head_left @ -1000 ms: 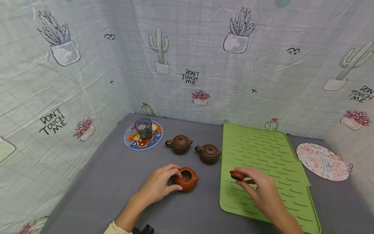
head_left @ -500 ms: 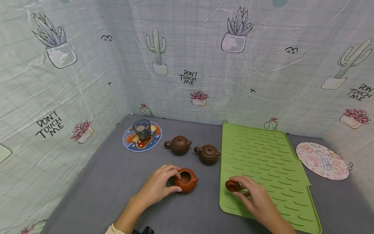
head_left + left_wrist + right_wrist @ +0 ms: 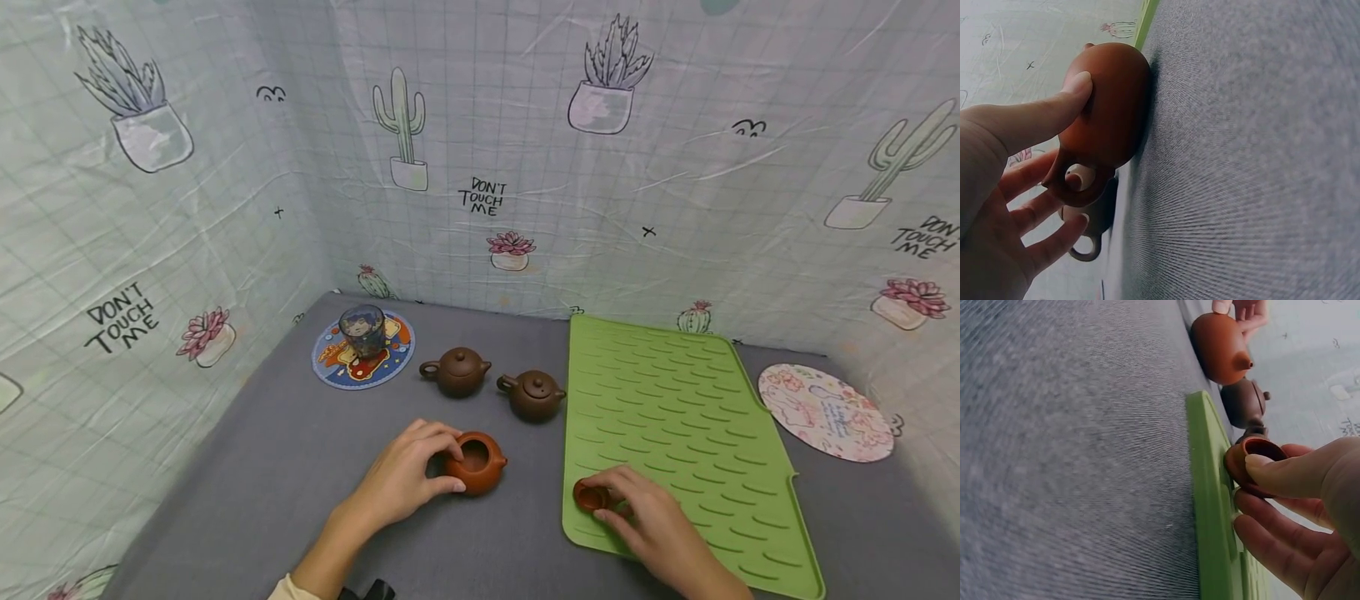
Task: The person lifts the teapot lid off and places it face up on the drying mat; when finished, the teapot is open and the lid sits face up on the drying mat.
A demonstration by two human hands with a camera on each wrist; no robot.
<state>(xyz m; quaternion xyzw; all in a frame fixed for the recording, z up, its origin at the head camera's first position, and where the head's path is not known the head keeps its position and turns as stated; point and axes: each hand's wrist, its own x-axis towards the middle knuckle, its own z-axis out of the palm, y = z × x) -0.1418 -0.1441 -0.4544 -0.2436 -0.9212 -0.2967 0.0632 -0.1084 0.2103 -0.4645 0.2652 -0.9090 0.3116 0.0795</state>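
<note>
Head view, nearest first: the right hand [image 3: 660,533] rests on the near left corner of the green mat [image 3: 690,417], fingers curled round a small orange-brown lid [image 3: 591,497] that lies upside down, hollow up, close to the mat's left edge. In the right wrist view the thumb [image 3: 1285,475] lies over the lid's [image 3: 1252,460] rim and the other fingers sit beneath and beside it, the lid touching or just above the mat [image 3: 1210,506]; which of the 2 cannot be told. To the left, on the grey tabletop [image 3: 300,467], the left hand [image 3: 405,479] grips an orange teapot [image 3: 474,461] that stands upright with its mouth uncovered and its spout toward the mat. The left wrist view shows the thumb [image 3: 1054,112] pressed on the pot's [image 3: 1107,106] belly and a fingertip through the handle loop. Farther back, 2 dark brown teapots stand with lids on, 1 near the mat's left edge [image 3: 532,395] and 1 to its left [image 3: 457,372], apart from each other. Beyond them, toward the back left corner, a glass cup [image 3: 362,331] sits on a round colourful coaster [image 3: 337,371]. Right of the mat lies a pale patterned round coaster [image 3: 825,412]. Cloth printed with cacti and "DON'T TOUCH ME" [image 3: 482,196] walls the table.
</note>
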